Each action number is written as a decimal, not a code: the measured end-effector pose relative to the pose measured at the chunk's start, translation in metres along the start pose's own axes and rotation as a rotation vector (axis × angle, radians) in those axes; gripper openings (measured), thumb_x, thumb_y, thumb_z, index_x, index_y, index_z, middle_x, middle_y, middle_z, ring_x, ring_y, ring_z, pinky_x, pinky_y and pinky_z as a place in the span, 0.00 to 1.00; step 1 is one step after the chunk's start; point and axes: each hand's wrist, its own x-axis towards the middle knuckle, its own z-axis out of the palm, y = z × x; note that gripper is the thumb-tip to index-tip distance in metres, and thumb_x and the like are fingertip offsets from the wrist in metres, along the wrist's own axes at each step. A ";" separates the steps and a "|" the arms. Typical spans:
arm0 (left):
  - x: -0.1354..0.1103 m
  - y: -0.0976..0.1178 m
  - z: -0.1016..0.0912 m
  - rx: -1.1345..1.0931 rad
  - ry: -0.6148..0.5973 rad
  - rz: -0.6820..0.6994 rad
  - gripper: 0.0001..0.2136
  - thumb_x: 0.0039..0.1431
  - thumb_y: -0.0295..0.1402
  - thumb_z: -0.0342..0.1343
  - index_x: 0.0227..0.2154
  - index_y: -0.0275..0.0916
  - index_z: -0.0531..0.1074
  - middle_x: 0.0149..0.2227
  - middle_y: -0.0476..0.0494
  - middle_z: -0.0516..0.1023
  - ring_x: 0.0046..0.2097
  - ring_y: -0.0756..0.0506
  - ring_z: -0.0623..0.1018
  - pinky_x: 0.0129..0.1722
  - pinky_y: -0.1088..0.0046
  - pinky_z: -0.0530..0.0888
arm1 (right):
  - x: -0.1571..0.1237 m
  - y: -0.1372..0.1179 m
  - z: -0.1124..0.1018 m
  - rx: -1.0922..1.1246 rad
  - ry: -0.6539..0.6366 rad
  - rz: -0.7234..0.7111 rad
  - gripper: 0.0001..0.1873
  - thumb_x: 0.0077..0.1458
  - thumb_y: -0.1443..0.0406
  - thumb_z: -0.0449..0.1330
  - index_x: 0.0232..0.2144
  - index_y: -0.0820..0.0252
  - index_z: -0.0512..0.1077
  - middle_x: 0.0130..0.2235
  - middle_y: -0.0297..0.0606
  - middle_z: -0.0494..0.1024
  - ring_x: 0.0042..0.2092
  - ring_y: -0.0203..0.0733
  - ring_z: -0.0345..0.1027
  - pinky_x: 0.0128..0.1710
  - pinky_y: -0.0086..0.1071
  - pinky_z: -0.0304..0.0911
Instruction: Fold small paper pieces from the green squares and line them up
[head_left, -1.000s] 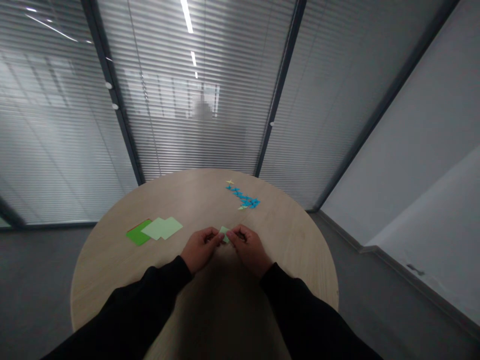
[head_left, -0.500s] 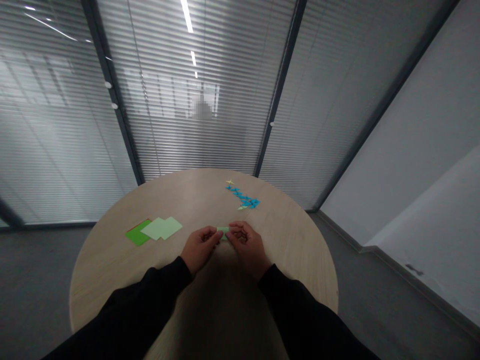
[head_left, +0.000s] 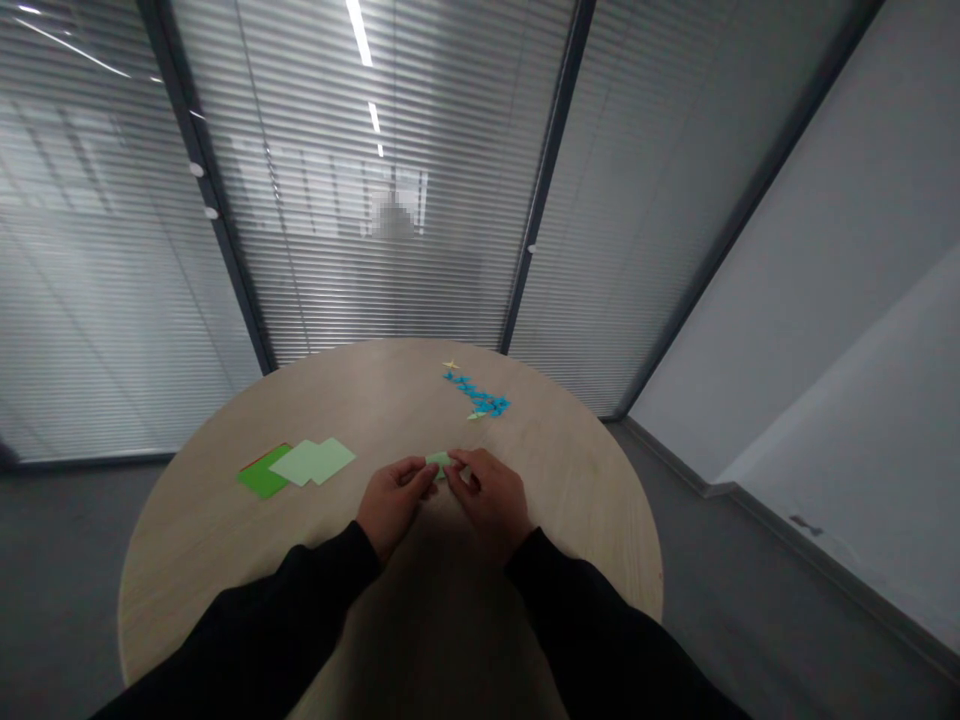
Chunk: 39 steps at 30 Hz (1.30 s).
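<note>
A small piece of pale green paper (head_left: 437,460) is pinched between both hands near the middle of the round table. My left hand (head_left: 391,502) grips its left side with thumb and fingers. On its right side, my right hand (head_left: 491,498) closes thumb and fingertips. The fingers cover much of the paper, so its exact folds are hard to see. Left of my hands lie light green paper sheets (head_left: 313,462), overlapping a brighter green sheet (head_left: 264,474) with a thin red edge showing.
Beyond my hands, several small blue folded paper pieces (head_left: 480,397) lie in a slanting row. A yellow folded piece (head_left: 450,365) sits at the row's far end, a pale green one (head_left: 476,415) at its near end. Behind the wooden table (head_left: 360,375) stand blind-covered glass panels (head_left: 397,290).
The view has turned slightly, so the scene sits a little further left. My right-hand fingers have shifted inward on the green paper, and less of it shows between the hands.
</note>
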 end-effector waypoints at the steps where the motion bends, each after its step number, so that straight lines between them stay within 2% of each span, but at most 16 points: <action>1: 0.000 0.000 0.000 -0.005 0.001 0.000 0.22 0.47 0.53 0.63 0.32 0.36 0.76 0.26 0.46 0.77 0.29 0.47 0.74 0.32 0.71 0.68 | 0.000 0.000 0.000 -0.002 0.002 -0.012 0.10 0.62 0.60 0.58 0.41 0.57 0.77 0.37 0.40 0.79 0.28 0.38 0.66 0.33 0.34 0.63; 5: 0.000 -0.002 0.001 -0.001 -0.024 0.017 0.21 0.50 0.52 0.62 0.31 0.36 0.76 0.24 0.48 0.75 0.28 0.48 0.73 0.30 0.73 0.67 | 0.004 0.000 0.001 0.079 0.007 -0.032 0.06 0.61 0.62 0.59 0.35 0.57 0.74 0.36 0.38 0.75 0.29 0.37 0.65 0.31 0.31 0.63; 8: -0.001 -0.002 0.000 -0.004 -0.033 0.037 0.20 0.51 0.51 0.62 0.30 0.36 0.76 0.24 0.48 0.75 0.28 0.49 0.72 0.30 0.73 0.66 | 0.006 0.002 0.001 0.193 0.025 0.013 0.03 0.57 0.64 0.60 0.34 0.57 0.73 0.35 0.36 0.73 0.28 0.35 0.65 0.28 0.29 0.62; 11: -0.002 0.000 0.000 0.004 -0.032 0.027 0.20 0.51 0.51 0.62 0.30 0.36 0.76 0.24 0.49 0.74 0.27 0.49 0.71 0.29 0.74 0.65 | 0.007 0.003 0.000 0.217 0.020 0.028 0.03 0.57 0.64 0.61 0.34 0.57 0.73 0.34 0.36 0.72 0.28 0.35 0.64 0.27 0.29 0.62; 14: -0.002 0.003 0.001 0.014 -0.032 0.018 0.20 0.51 0.51 0.62 0.29 0.36 0.75 0.24 0.49 0.73 0.26 0.50 0.70 0.26 0.74 0.63 | 0.006 0.003 -0.002 0.168 -0.013 -0.030 0.05 0.60 0.63 0.59 0.35 0.57 0.74 0.36 0.37 0.74 0.29 0.35 0.65 0.29 0.29 0.64; 18: -0.003 0.004 0.001 0.011 -0.046 0.019 0.20 0.52 0.51 0.62 0.28 0.36 0.75 0.23 0.50 0.72 0.26 0.50 0.69 0.27 0.74 0.63 | 0.006 0.004 -0.005 0.090 -0.044 -0.141 0.08 0.63 0.63 0.57 0.38 0.55 0.77 0.41 0.41 0.76 0.36 0.39 0.71 0.35 0.32 0.68; 23: -0.002 0.001 -0.001 0.023 -0.017 0.003 0.19 0.53 0.50 0.60 0.31 0.36 0.77 0.24 0.48 0.74 0.27 0.48 0.71 0.28 0.73 0.65 | 0.005 0.008 -0.005 0.002 -0.047 -0.263 0.09 0.63 0.66 0.56 0.39 0.55 0.77 0.45 0.43 0.78 0.45 0.42 0.73 0.44 0.35 0.70; 26: -0.001 -0.003 -0.001 -0.008 -0.017 -0.003 0.18 0.53 0.49 0.60 0.31 0.36 0.77 0.23 0.48 0.74 0.26 0.49 0.70 0.28 0.74 0.64 | 0.004 0.011 -0.005 -0.090 -0.040 -0.341 0.09 0.63 0.67 0.56 0.41 0.55 0.77 0.46 0.43 0.79 0.47 0.42 0.73 0.47 0.35 0.70; 32: 0.001 -0.005 0.000 -0.067 -0.007 -0.011 0.17 0.53 0.48 0.61 0.29 0.36 0.77 0.23 0.49 0.73 0.27 0.49 0.70 0.28 0.74 0.64 | 0.003 0.014 -0.007 -0.287 0.010 -0.491 0.09 0.64 0.67 0.57 0.41 0.56 0.77 0.46 0.43 0.80 0.45 0.43 0.74 0.44 0.34 0.71; 39: 0.000 -0.004 0.001 -0.115 0.004 -0.030 0.17 0.50 0.48 0.62 0.28 0.36 0.77 0.22 0.49 0.72 0.26 0.49 0.70 0.27 0.74 0.65 | 0.000 0.015 -0.009 -0.491 -0.037 -0.573 0.09 0.63 0.68 0.58 0.44 0.57 0.76 0.49 0.43 0.79 0.42 0.44 0.73 0.38 0.33 0.68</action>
